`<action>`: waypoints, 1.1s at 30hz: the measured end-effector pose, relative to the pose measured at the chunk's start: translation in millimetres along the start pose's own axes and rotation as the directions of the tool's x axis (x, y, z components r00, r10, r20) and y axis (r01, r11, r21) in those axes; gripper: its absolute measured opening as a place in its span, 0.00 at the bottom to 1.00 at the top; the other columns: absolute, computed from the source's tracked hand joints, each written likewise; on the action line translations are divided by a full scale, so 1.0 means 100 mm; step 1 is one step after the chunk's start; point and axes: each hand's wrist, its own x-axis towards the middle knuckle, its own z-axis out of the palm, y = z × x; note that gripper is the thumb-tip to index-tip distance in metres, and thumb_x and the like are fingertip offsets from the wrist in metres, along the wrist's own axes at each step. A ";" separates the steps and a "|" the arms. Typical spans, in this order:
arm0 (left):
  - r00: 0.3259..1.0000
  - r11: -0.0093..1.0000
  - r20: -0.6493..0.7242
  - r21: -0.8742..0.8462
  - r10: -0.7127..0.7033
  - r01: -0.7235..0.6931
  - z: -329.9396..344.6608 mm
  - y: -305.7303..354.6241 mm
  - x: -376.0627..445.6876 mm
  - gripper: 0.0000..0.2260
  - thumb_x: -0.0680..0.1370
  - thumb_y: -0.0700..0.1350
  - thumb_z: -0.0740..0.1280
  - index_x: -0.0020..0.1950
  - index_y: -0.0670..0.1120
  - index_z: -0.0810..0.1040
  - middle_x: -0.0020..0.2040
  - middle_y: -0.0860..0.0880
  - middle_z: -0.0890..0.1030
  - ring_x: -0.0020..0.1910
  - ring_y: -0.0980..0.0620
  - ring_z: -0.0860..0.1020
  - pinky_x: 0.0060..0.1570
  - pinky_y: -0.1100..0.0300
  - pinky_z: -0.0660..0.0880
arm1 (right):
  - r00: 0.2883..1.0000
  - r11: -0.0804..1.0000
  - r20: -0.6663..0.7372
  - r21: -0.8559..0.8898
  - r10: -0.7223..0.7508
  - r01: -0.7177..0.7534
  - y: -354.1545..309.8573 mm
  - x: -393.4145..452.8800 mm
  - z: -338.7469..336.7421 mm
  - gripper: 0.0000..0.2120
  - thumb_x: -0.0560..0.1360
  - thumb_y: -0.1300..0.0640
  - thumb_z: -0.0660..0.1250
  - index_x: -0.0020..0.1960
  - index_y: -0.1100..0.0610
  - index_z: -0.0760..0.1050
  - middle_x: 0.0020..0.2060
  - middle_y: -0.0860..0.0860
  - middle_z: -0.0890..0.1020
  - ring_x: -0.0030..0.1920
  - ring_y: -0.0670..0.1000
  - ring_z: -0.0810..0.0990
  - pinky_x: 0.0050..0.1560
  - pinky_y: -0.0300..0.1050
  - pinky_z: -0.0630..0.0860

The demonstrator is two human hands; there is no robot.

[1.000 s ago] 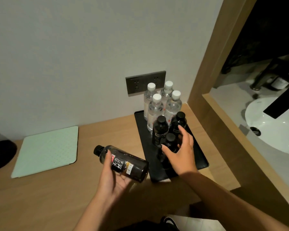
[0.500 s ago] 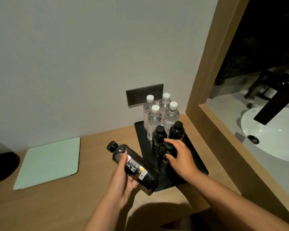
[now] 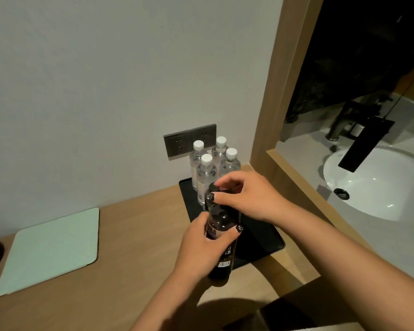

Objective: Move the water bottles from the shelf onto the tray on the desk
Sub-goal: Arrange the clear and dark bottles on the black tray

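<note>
- Your left hand (image 3: 202, 244) wraps around the middle of a dark plastic bottle with a black cap and printed label (image 3: 221, 237), thumb on the near side and fingers curled across the label. That mid-body hold probably keeps it upright as it goes down.
- The bottle is above the front part of the flat black rectangular tray (image 3: 261, 237). You cannot tell whether its base touches the tray, because it hides that spot.
- Your right hand (image 3: 246, 195) reaches across the tray, fingers curled at the bottle's cap. It hides whatever stands behind it, so you cannot tell whether it pinches the cap or grips another bottle. It looks like a steadying hold.
- 4 clear plastic water bottles with white caps (image 3: 207, 173) stand clustered at the tray's back end, near the wall, leaving the front free.
- The tray lies on the light wooden desk (image 3: 139, 235), in the corner beneath a grey wall socket plate (image 3: 189, 142).
- A pale green mat (image 3: 50, 249) lies well apart to the left.
</note>
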 end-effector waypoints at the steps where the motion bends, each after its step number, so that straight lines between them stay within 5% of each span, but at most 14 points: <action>1: 1.000 0.999 -0.025 0.034 0.016 -0.015 0.03 0.02 0.01 0.18 0.63 0.66 0.70 0.48 0.60 0.75 0.44 0.55 0.83 0.43 0.60 0.81 0.45 0.53 0.79 | 1.000 0.998 0.011 -0.064 -0.009 0.010 0.01 -0.02 -0.03 0.13 0.69 0.49 0.73 0.52 0.50 0.80 0.42 0.40 0.79 0.44 0.38 0.77 0.46 0.32 0.71; 4: 0.996 0.997 -0.085 0.075 0.023 -0.017 0.07 0.01 0.03 0.18 0.61 0.68 0.69 0.46 0.62 0.75 0.42 0.55 0.82 0.42 0.60 0.80 0.43 0.54 0.79 | 0.999 0.999 0.034 -0.048 0.021 -0.020 0.14 -0.09 -0.07 0.12 0.69 0.53 0.73 0.52 0.49 0.81 0.43 0.38 0.79 0.43 0.36 0.77 0.44 0.28 0.70; 7: 0.994 0.982 0.103 0.180 0.043 -0.061 0.48 0.21 0.11 0.20 0.61 0.67 0.70 0.48 0.61 0.75 0.41 0.57 0.82 0.39 0.61 0.80 0.40 0.58 0.79 | 0.960 0.963 -0.176 0.195 0.219 -0.185 0.66 -0.44 -0.41 0.12 0.69 0.55 0.73 0.52 0.47 0.82 0.48 0.43 0.83 0.50 0.42 0.81 0.54 0.40 0.77; 11: 0.982 0.996 0.175 0.048 0.070 -0.079 0.53 0.22 0.25 0.17 0.72 0.54 0.70 0.59 0.53 0.74 0.45 0.53 0.81 0.44 0.59 0.80 0.48 0.60 0.79 | 0.907 0.827 -0.149 0.488 0.394 -0.279 0.84 -0.68 -0.61 0.12 0.71 0.63 0.70 0.53 0.52 0.80 0.50 0.50 0.83 0.49 0.48 0.82 0.42 0.40 0.80; 15: 0.972 0.922 0.050 0.308 0.230 -0.234 0.47 0.19 0.51 0.18 0.75 0.50 0.68 0.64 0.56 0.71 0.60 0.56 0.72 0.59 0.58 0.72 0.58 0.62 0.71 | 0.892 0.913 -0.266 0.287 0.366 -0.289 0.94 -0.69 -0.75 0.13 0.70 0.62 0.72 0.53 0.51 0.79 0.49 0.46 0.82 0.53 0.47 0.79 0.52 0.45 0.78; 20: 0.966 0.765 0.182 0.591 0.183 -0.256 0.53 0.12 0.66 0.23 0.75 0.46 0.68 0.70 0.53 0.69 0.69 0.53 0.69 0.68 0.52 0.67 0.63 0.58 0.68 | 0.920 0.957 -0.273 -0.003 0.279 -0.291 1.09 -0.56 -0.76 0.12 0.68 0.59 0.74 0.51 0.52 0.79 0.48 0.47 0.81 0.53 0.47 0.78 0.54 0.41 0.74; 29: 0.973 0.748 0.162 0.622 0.166 -0.232 0.53 0.04 0.75 0.22 0.74 0.40 0.70 0.66 0.52 0.73 0.64 0.50 0.74 0.63 0.50 0.73 0.61 0.58 0.69 | 0.957 0.970 -0.160 0.025 0.241 -0.240 1.27 -0.17 -0.58 0.11 0.68 0.60 0.74 0.47 0.48 0.78 0.47 0.46 0.81 0.53 0.47 0.79 0.55 0.45 0.76; 33: 0.971 0.755 0.163 0.610 0.177 -0.240 0.55 0.02 0.79 0.21 0.73 0.40 0.71 0.65 0.52 0.74 0.63 0.50 0.75 0.63 0.50 0.73 0.61 0.60 0.69 | 0.974 0.979 -0.103 0.011 0.203 -0.203 1.27 0.02 -0.44 0.13 0.68 0.61 0.74 0.46 0.46 0.77 0.46 0.43 0.80 0.52 0.44 0.78 0.52 0.39 0.74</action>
